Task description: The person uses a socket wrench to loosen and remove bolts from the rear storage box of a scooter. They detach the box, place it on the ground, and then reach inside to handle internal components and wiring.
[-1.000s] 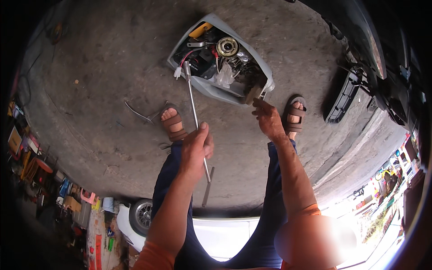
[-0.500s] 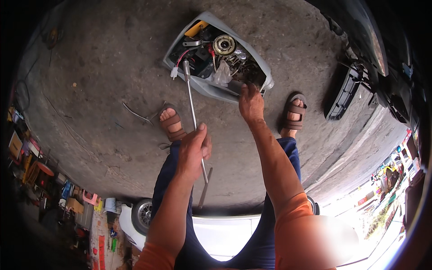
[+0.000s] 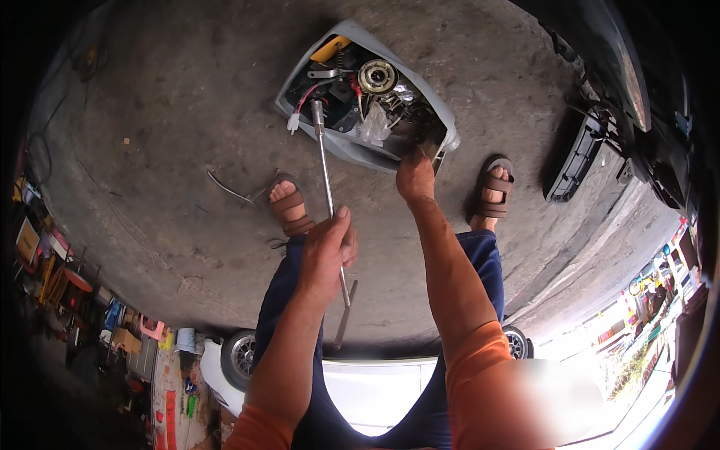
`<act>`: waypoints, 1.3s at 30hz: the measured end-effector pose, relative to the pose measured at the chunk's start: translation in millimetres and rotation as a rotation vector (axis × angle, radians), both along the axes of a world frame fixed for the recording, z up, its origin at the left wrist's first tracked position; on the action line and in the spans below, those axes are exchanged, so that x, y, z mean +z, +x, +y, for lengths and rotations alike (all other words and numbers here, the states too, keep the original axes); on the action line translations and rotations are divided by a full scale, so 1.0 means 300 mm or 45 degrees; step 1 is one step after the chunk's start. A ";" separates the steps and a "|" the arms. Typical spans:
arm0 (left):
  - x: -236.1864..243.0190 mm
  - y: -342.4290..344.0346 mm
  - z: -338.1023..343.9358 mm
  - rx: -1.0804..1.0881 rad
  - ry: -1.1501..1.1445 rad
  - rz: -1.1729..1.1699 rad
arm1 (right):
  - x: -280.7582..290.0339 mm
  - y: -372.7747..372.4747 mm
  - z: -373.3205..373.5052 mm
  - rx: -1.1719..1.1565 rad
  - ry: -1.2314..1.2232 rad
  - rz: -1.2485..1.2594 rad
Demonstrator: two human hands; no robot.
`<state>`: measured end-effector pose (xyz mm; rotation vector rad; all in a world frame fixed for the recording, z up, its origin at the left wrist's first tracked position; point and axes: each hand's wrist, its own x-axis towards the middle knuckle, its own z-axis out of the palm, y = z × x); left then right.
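My left hand (image 3: 326, 251) is closed around the shaft of a long T-handle socket wrench (image 3: 327, 176). The wrench's socket end points away from me, over the near left rim of a grey plastic bin (image 3: 352, 150); its crossbar is toward me, below the hand. At the bin's near right side is my right hand (image 3: 416, 178), its fingers reaching over the rim and mostly hidden. Inside the bin lie a round metal part (image 3: 376, 76), a clear plastic bag (image 3: 374, 126), a yellow piece (image 3: 330, 49), a wire with a white connector (image 3: 293, 122) and many small metal parts.
My sandalled feet stand either side, below the bin. A bent thin rod (image 3: 229, 187) lies on the concrete floor by the left foot. At right are a black plastic part (image 3: 574, 161) and dark vehicle bodywork (image 3: 600, 60). A white car (image 3: 375, 390) is behind me, with clutter along the left.
My right hand has shifted slightly toward me at the bin's rim, its fingers now more hidden. The left hand keeps hold of the T-handle socket wrench. The view has moved slightly.
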<state>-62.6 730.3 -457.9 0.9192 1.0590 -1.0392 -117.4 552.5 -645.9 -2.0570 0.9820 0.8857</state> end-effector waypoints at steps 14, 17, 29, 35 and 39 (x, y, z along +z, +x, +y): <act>-0.004 -0.004 0.002 -0.029 0.011 -0.002 | -0.035 0.097 0.039 0.229 0.057 -0.006; -0.007 -0.004 0.000 -0.040 0.021 -0.008 | -0.019 0.078 0.072 0.160 0.026 0.008; -0.009 0.000 0.002 -0.052 0.005 0.006 | -0.004 0.059 0.065 0.170 0.043 -0.118; -0.012 -0.001 -0.003 -0.061 0.014 -0.014 | -0.010 0.093 0.053 0.117 0.072 -0.153; -0.020 -0.006 -0.002 -0.060 0.012 -0.024 | -0.022 0.125 0.026 -0.308 0.020 -0.128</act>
